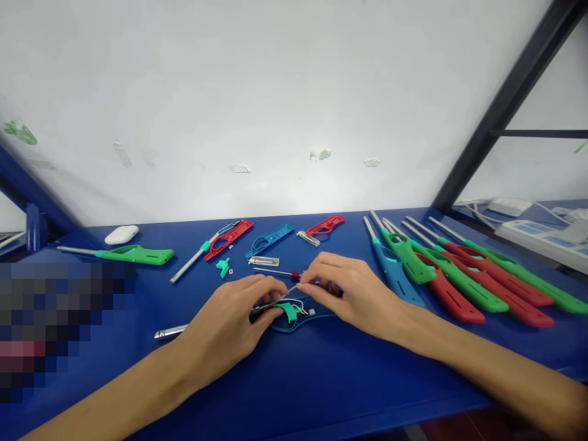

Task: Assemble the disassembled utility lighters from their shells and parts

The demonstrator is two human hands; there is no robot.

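Blue table [321, 380]: left hand [248, 306], right hand [344, 288] angled inward, fingertips pinched.

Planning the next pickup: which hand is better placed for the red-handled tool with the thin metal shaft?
Probably the right hand: its fingers are beside the tool's red handle, pinching only a thin pale wire. The left hand holds the opened blue lighter.

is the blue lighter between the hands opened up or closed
Open: white wires and a green piece show uncovered at the blue casing.
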